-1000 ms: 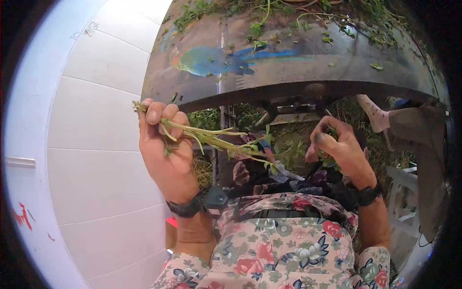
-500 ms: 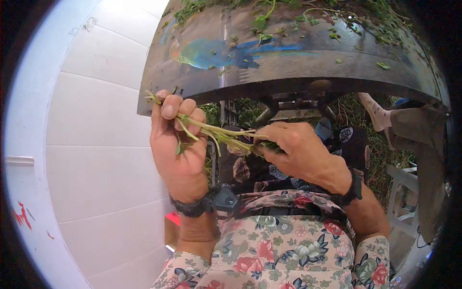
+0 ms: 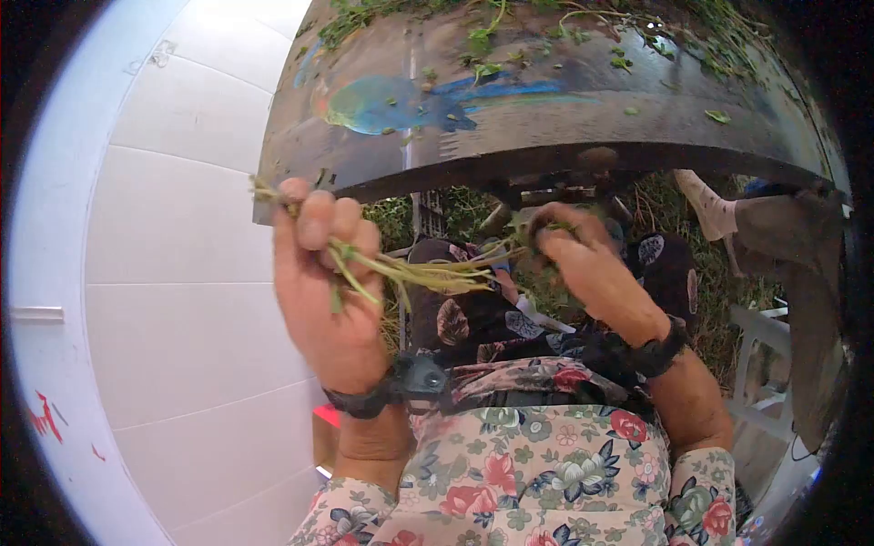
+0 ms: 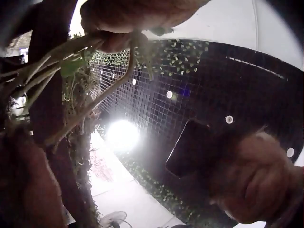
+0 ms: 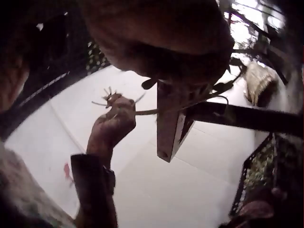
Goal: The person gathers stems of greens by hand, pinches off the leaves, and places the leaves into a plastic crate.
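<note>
In the head view my left hand (image 3: 328,305) grips a bunch of thin green stems (image 3: 428,273), fingers curled over it below the table's left front corner. Cut ends poke out past the fingertips, and the long stems run right across the lap. My right hand (image 3: 605,278), blurred, has its fingers curled at the far ends of the stems, pinching leafy tips (image 3: 523,229). One bent stem (image 4: 102,95) crosses the left wrist view under the fingers. The right wrist view shows the left hand (image 5: 113,124) with stem ends fanning above its fist.
Leafy greens (image 3: 487,38) lie scattered over the dark table (image 3: 592,118), which has a blue bird painted on it. A white wall (image 3: 182,218) stands at left. Another person's leg (image 3: 769,232) and a pale plastic stool (image 3: 765,364) are at right. Greens cover the floor below.
My right hand came in from the right to grasp the stems, then drew slightly back right to their leafy ends. The left hand shifted right and back, keeping its hold.
</note>
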The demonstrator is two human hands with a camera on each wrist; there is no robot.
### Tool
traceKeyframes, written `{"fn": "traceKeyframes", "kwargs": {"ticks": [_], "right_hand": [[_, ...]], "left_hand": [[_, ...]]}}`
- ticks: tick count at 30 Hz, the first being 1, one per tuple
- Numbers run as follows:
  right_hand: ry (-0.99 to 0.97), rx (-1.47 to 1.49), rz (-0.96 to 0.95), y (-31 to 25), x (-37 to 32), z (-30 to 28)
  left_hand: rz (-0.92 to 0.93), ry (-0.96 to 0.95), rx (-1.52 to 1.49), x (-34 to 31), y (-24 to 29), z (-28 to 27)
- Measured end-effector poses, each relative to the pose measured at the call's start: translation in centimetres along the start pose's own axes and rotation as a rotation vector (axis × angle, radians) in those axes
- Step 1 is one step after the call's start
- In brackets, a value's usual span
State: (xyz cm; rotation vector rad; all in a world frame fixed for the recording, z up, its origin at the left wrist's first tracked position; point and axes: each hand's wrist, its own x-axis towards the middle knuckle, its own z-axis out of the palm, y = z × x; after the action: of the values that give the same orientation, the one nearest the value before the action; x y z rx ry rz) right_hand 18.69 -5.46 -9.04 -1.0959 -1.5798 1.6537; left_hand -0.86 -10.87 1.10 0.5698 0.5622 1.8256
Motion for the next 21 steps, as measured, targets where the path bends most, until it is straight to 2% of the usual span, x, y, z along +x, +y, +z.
{"fn": "traceKeyframes", "kwargs": {"ticks": [2,6,9,12,15,21], "right_hand": [[0.043,0.279,0.124,0.4,-0.3,-1.0],[-0.032,0.126,-0.043,-1.0,-0.9,-3.1],[-0.088,-0.18,-0.322,-1.8,-0.5,-2.2],[-0.142,-0.323,-0.465,-1.0,0.0,-0.3],[-0.233,-0.485,-0.515,-0.6,0.2,0.2],[-0.174,-0.465,-0.552,0.2,-0.1,0.5]], "left_hand": [[0.011,0.001,-0.027,0.2,0.5,-0.1],[-0.014,0.018,-0.096,0.3,0.6,-0.2],[-0.04,0.007,-0.101,0.5,0.4,-0.1],[-0.08,-0.063,-0.154,0.7,0.3,0.0],[-0.079,-0.09,-0.14,0.8,0.3,0.2],[-0.045,-0.011,-0.128,0.5,0.6,0.2]]}}
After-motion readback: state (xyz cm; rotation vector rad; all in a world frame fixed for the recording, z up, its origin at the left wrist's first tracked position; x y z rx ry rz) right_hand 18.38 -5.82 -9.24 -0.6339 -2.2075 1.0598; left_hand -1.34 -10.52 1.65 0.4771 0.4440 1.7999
